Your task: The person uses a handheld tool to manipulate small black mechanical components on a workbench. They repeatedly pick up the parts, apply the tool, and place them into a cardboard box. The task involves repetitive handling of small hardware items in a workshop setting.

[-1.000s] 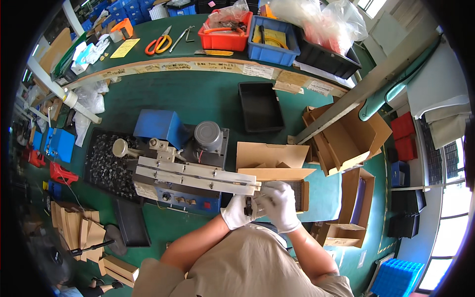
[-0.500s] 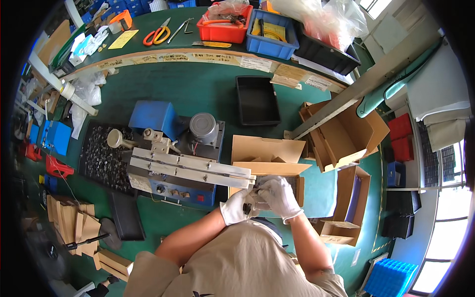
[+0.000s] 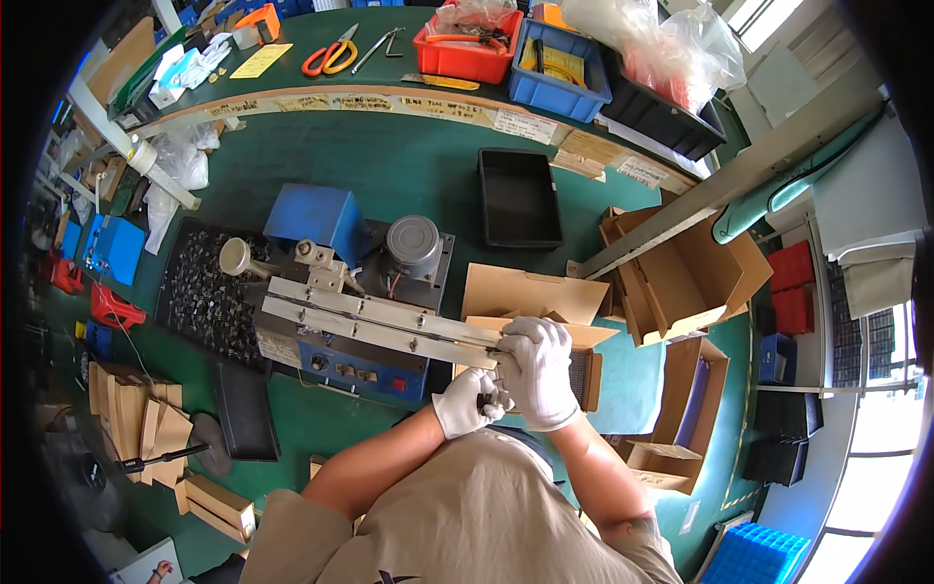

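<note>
Both hands wear white gloves. My right hand (image 3: 540,375) bends its fingers over the right end of a long metal feed rail (image 3: 379,322); what they pinch there is hidden. Just below that end, my left hand (image 3: 465,402) is closed, with a small dark part (image 3: 483,400) showing at its fingers. The rail lies across a bench machine with a blue housing (image 3: 313,224), a round grey motor (image 3: 413,243) and a blue control panel (image 3: 375,377). An opened cardboard box (image 3: 530,291) sits behind my right hand, partly covered by it.
Left of the machine lies a black tray (image 3: 263,409) beside a heap of small dark parts (image 3: 209,292). An empty black bin (image 3: 520,200) stands behind. Cardboard boxes (image 3: 681,409) and a slanting post (image 3: 662,229) are at right. Scissors (image 3: 331,56) and bins (image 3: 467,58) occupy the back shelf.
My right hand has moved up and is now at the rail's end, apart from the left. My left hand stays low, still closed. The whole view has shifted slightly.
</note>
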Action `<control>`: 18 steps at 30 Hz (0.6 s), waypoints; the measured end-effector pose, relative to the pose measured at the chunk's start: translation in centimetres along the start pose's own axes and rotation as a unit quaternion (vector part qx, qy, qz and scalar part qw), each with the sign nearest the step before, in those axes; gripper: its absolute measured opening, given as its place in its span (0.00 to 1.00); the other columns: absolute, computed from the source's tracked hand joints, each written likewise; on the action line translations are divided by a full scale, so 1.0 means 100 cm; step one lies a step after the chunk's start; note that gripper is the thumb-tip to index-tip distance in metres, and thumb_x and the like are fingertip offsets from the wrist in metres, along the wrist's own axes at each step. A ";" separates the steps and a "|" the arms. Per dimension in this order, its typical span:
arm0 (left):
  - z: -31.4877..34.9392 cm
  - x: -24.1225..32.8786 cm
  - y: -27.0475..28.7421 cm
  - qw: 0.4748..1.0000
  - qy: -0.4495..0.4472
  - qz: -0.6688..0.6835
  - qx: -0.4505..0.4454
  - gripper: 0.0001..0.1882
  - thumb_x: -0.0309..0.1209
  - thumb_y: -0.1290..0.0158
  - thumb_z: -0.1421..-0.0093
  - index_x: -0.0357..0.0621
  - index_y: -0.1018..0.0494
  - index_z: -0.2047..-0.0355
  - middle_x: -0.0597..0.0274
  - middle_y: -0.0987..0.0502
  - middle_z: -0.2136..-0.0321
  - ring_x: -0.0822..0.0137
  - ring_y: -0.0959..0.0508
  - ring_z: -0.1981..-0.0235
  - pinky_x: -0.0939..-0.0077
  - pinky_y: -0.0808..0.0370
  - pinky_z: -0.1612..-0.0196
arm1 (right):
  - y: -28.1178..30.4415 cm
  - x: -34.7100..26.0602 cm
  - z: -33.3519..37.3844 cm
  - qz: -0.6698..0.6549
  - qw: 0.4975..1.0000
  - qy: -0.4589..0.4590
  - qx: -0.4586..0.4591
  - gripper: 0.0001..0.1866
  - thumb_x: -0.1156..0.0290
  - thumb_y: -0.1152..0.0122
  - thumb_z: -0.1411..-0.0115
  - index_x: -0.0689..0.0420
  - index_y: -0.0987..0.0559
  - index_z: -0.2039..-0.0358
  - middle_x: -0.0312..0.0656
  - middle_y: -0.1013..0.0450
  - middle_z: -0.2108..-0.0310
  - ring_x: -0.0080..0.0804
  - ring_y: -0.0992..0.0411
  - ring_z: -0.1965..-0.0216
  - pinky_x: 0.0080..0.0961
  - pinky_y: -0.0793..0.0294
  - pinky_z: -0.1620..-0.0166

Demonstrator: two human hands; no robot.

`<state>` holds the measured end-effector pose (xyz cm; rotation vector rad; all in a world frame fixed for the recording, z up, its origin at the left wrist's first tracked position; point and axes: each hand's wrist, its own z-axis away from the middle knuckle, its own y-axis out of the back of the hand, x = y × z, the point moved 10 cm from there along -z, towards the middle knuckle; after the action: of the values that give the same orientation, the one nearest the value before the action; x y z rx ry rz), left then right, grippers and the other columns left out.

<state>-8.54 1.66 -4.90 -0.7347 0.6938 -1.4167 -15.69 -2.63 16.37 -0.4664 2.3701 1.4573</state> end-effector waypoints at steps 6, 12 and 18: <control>0.029 0.016 -0.047 0.998 -0.044 -0.006 -0.038 0.14 0.29 0.54 0.37 0.44 0.29 0.51 0.57 0.23 0.59 0.65 0.22 0.62 0.67 0.20 0.60 | 0.017 0.014 0.022 -0.043 0.995 -0.072 0.057 0.18 0.70 0.26 0.55 0.51 0.20 0.62 0.38 0.26 0.56 0.42 0.28 0.54 0.43 0.34 0.47; 0.013 0.020 -0.033 0.958 -0.147 -0.198 -0.149 0.25 0.23 0.40 0.42 0.43 0.32 0.44 0.62 0.25 0.52 0.70 0.23 0.54 0.68 0.21 0.51 | -0.026 0.003 0.062 0.020 0.989 -0.063 -0.136 0.24 0.58 0.22 0.60 0.49 0.16 0.61 0.42 0.29 0.47 0.50 0.36 0.40 0.50 0.38 0.39; -0.003 -0.003 -0.027 0.993 -0.009 -0.022 -0.118 0.25 0.47 0.50 0.30 0.43 0.33 0.42 0.59 0.25 0.48 0.63 0.24 0.47 0.66 0.24 0.47 | -0.040 0.044 0.074 -0.104 0.967 -0.152 -0.176 0.18 0.62 0.22 0.59 0.52 0.14 0.67 0.43 0.24 0.51 0.48 0.31 0.43 0.45 0.33 0.42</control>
<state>-10.45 1.94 -2.89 -0.9512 0.8450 -1.3794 -17.20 1.83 8.08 -0.5149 1.7784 1.7138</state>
